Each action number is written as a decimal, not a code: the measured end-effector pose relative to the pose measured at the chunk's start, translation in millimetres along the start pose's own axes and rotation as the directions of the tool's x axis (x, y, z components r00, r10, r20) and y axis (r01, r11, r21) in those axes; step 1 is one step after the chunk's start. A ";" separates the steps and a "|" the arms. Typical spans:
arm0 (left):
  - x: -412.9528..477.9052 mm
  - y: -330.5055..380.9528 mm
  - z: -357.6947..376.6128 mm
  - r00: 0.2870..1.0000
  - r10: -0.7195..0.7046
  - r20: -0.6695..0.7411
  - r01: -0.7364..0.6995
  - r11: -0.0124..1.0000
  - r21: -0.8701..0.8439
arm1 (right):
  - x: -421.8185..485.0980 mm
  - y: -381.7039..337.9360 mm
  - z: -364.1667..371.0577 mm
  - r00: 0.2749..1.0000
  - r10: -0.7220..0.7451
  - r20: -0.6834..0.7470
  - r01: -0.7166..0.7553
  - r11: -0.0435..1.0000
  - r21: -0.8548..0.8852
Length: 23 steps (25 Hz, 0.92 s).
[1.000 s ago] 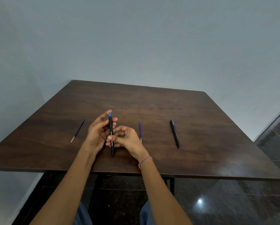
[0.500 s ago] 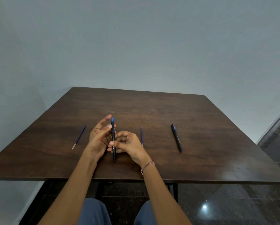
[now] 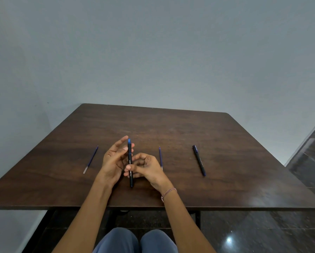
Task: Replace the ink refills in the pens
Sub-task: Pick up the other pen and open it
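Counter [image 3: 171,125], viewed from its near edge. Centre: held pen [image 3: 130,161], with the left hand [image 3: 112,161] at 9 o'clock and the right hand [image 3: 147,167] at 3 o'clock. Left refill [image 3: 90,159] lies farther out at 9 o'clock. Right refill [image 3: 160,157], then second pen [image 3: 199,160], lie at 3 o'clock.

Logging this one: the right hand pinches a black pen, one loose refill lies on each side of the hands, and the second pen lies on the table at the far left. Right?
Not quite. The second pen lies at the far right, beyond the right-side refill, as the head view shows. The rest stands: the right hand pinches the black pen, and the other refill lies left of the hands.
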<state>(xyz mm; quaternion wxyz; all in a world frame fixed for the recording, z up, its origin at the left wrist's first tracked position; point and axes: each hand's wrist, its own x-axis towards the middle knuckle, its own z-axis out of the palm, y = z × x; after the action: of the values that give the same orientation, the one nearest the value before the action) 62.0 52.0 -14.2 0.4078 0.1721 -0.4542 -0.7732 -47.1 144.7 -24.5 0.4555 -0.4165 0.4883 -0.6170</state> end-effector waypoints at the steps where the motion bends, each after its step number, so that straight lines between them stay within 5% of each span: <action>1: 0.1 -0.5 -0.1 1.000 0.006 0.009 -0.006 1.000 -0.003 | -0.2 0.5 -0.7 1.000 0.001 0.001 -0.001 1.000 0.007; 23: 2.5 -1.6 -2.5 1.000 0.000 -0.009 0.000 1.000 -0.015 | -0.9 -1.4 1.9 1.000 -0.002 0.018 0.003 1.000 -0.012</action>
<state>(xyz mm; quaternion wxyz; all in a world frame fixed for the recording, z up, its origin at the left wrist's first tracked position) 61.3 49.1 -16.6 0.4112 0.1724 -0.4467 -0.7757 -45.2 145.3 -22.9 0.4565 -0.4253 0.4873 -0.6110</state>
